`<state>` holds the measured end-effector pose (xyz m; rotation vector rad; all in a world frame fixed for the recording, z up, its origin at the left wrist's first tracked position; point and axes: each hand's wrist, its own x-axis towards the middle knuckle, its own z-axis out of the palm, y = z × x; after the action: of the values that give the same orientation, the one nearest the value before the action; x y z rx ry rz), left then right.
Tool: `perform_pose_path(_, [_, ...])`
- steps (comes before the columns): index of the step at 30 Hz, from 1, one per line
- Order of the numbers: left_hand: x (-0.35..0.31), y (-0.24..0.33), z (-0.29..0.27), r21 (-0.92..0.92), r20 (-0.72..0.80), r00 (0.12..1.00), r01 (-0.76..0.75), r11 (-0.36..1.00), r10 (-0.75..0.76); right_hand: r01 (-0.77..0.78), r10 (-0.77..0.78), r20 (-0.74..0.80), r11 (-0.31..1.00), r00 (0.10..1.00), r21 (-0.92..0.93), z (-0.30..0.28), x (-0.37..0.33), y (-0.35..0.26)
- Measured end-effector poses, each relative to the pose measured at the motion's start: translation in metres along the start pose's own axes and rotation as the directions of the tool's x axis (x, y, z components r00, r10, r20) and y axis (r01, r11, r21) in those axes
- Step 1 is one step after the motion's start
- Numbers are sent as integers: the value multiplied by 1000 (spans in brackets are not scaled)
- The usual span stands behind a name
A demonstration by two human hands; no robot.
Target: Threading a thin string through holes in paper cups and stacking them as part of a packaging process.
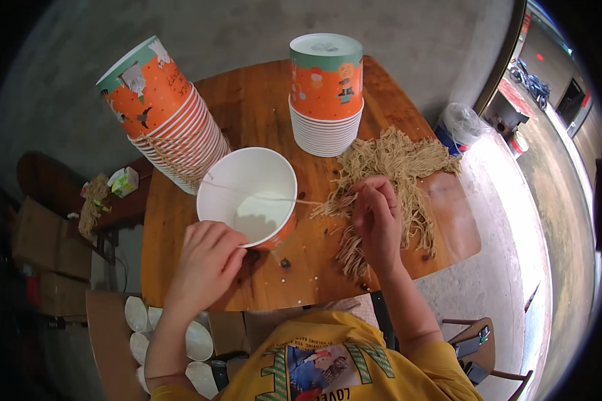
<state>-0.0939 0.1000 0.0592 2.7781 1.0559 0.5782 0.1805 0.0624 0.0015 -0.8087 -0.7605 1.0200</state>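
A white-lined paper bucket [247,194] with an orange outside sits near the middle of the wooden table, its mouth tilted toward me. My left hand [211,257] grips its near rim, thumb and fingers pressed together. A thin beige string [267,198] crosses the mouth from the far left side of the rim and runs right toward my other hand. My right hand [379,220] pinches this string above a loose heap of beige strings [398,174]; its fingertips partly hide the held end.
Upside-down stacks of orange-and-green paper buckets stand at the far left [160,113] and far middle [326,93]; strings hang along the left one. A brown table [301,267] carries small white bits. Below left, a carton [107,341] holds white rounded things. A chair [478,344] stands lower right.
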Motion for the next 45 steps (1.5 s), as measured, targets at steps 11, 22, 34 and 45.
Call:
perform_pose_path(11, [33,12,18,-426,162,978,190,885,-132,91,-67,184,988,981,-125,40,-15,26])
perform_pose_path(22, [24,3,-5,-601,294,926,372,708,-237,309,-96,331,661,939,-684,50,-26,37])
perform_pose_path(34, [23,10,2,-538,293,934,336,773,-202,343,31,416,508,909,-790,46,-40,19])
perform_pose_path(45, [22,12,7,-491,277,944,299,818,-178,339,-116,323,467,939,-817,40,-34,27])
